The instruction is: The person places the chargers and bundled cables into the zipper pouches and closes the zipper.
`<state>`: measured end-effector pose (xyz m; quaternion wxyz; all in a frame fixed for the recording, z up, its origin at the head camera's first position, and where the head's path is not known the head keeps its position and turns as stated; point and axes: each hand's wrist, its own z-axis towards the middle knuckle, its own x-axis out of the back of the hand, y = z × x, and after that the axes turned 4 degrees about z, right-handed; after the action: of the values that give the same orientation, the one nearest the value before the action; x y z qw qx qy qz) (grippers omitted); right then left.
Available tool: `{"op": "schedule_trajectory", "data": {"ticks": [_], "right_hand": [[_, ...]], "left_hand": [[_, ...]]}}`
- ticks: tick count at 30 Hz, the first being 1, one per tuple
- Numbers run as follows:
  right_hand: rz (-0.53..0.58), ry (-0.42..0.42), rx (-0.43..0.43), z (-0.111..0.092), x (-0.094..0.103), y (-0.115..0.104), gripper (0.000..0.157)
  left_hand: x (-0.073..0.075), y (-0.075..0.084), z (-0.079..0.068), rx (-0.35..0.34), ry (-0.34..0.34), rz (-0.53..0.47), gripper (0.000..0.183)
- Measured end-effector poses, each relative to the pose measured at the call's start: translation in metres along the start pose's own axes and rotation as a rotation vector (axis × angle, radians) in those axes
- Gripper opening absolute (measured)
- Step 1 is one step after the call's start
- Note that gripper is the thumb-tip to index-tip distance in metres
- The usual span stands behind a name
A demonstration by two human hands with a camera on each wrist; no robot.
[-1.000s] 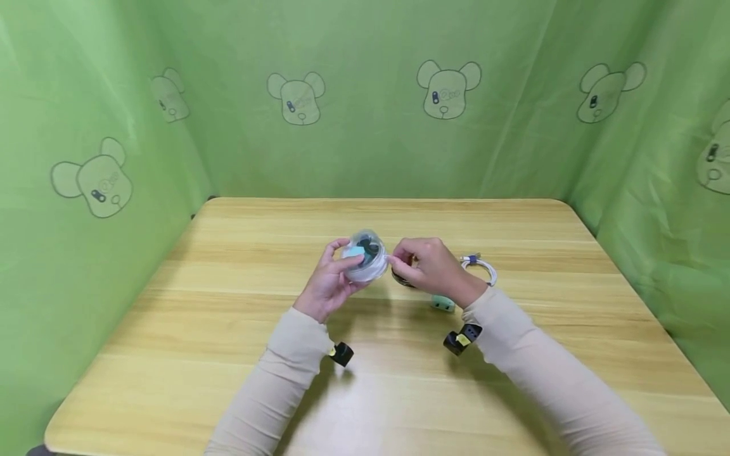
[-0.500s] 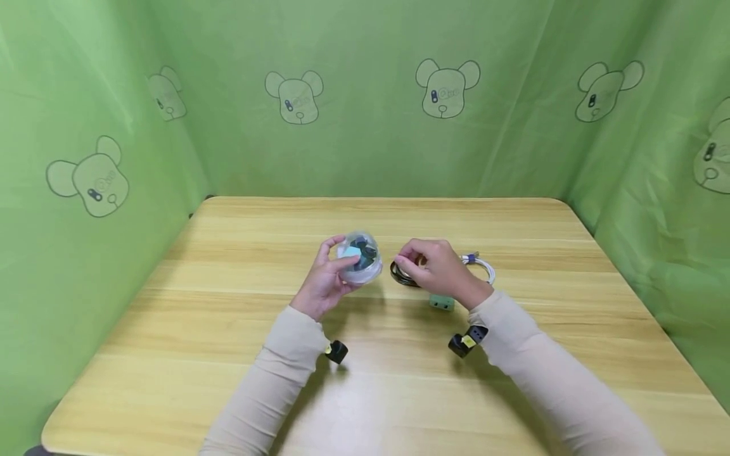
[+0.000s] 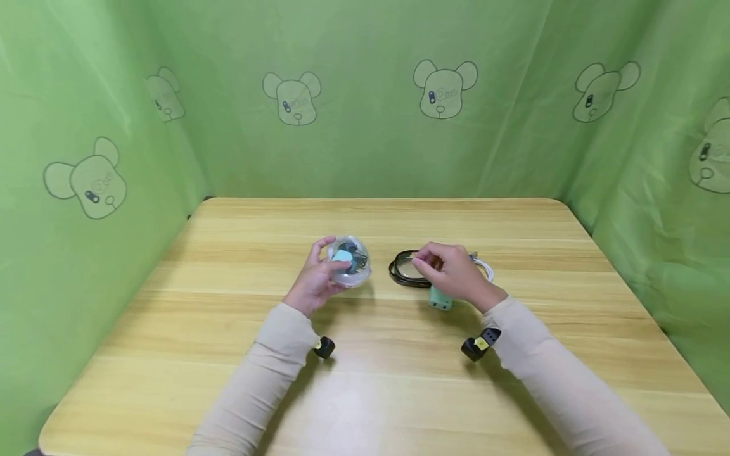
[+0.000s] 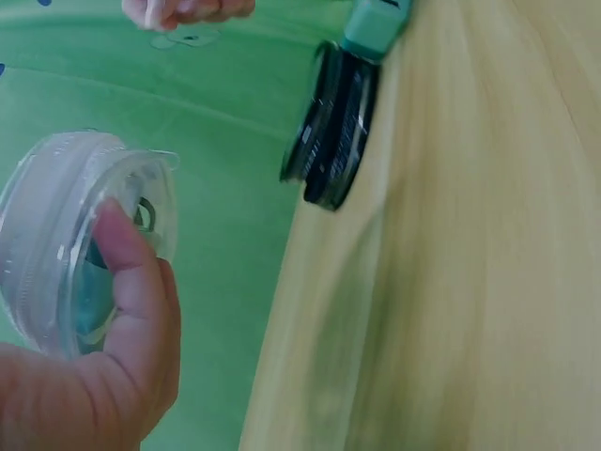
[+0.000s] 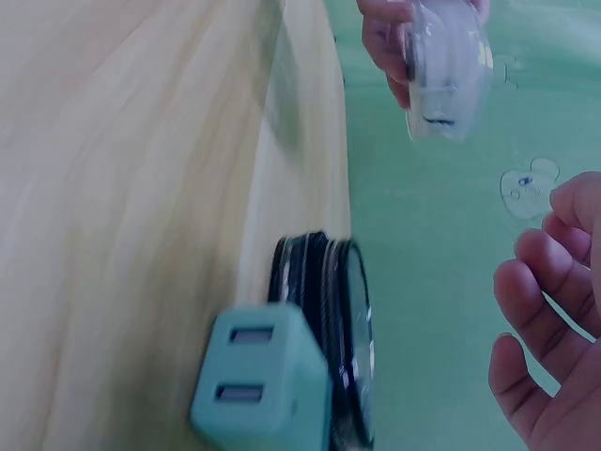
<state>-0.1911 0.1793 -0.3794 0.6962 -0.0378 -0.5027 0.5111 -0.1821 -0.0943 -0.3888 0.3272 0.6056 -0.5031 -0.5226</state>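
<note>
My left hand (image 3: 315,278) grips a round clear zip case (image 3: 359,269), its thumb across the see-through face. Inside the case show a light blue piece (image 3: 343,256) and dark items. Above the table, my right hand (image 3: 450,269) hovers with fingers loosely bent and nothing between them, as the right wrist view shows. Under it lies a round black-trimmed zip case (image 5: 315,282) with a clear face. A mint-green charger (image 5: 249,376) with two USB ports sits against the black case. Part of the black case is hidden behind my right hand in the head view.
A coiled white cable (image 3: 486,268) lies on the wooden table (image 3: 365,392) just beyond the right hand, partly covered by it. Green curtains (image 3: 365,152) with bear faces stand around the back and sides. Each wrist carries a small black camera (image 3: 324,348).
The left hand has moved left with the clear case, turning its face further upward. My right hand has left the case's edge and shifted right, uncovering more of the black case.
</note>
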Motion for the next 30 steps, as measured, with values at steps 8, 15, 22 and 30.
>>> {"op": "schedule_trajectory", "data": {"ticks": [8, 15, 22, 30], "right_hand": [[-0.05, -0.007, -0.095, -0.013, 0.011, 0.015, 0.008], [-0.05, -0.033, -0.189, -0.024, 0.021, 0.025, 0.016], [-0.081, -0.074, -0.316, -0.033, 0.028, 0.035, 0.042], [-0.16, -0.11, -0.333, -0.042, 0.038, 0.047, 0.06]], "left_hand": [[0.008, -0.001, 0.009, 0.054, -0.003, 0.091, 0.083], [0.015, -0.004, 0.015, 0.089, 0.009, 0.164, 0.086], [0.018, -0.006, 0.015, 0.097, 0.018, 0.181, 0.087], [0.023, -0.007, 0.018, 0.109, 0.03, 0.188, 0.087]]}}
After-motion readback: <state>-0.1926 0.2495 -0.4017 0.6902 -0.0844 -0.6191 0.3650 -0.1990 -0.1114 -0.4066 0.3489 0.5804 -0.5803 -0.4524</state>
